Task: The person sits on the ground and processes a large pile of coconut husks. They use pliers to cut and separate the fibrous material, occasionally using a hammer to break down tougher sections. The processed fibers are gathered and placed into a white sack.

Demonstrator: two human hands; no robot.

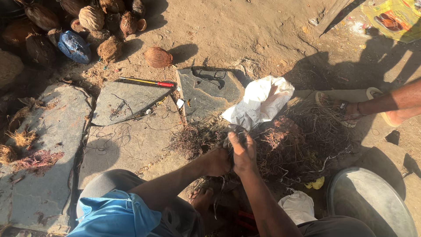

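Wiry brown strands fill our grip: the left hand (218, 160) and the right hand (244, 152) are both clenched side by side on one dark bundle of tangled wire (231, 135), pulled up from the big heap of wire (298, 140) that sprawls on the ground just in front of us. Our bare foot (202, 198) rests right under the hands, with loose strands hanging down toward it, so we judge the nearest hazard to be a stiff end raking the toes or the palms if the bundle gives way suddenly. The strands look knotted into the heap, and a hard tug could drag the whole mass our way rather than freeing a single bunch. A crumpled white sack (259, 102) lies touching the far edge of the heap, and thin stray wires trail over the grey stone slabs (131, 131), where they could catch an ankle. Another person's sandalled foot (351, 109) stands in the right fringe of the tangle; a sharp pull might whip wire against it. Near our right knee sits a round metal pan (368, 206), with a second white bag (298, 206) just beside it. Further off lie a red-handled tool (147, 82), a lone coconut (158, 57) and a pile of husked coconuts (92, 22), well apart from our hands.
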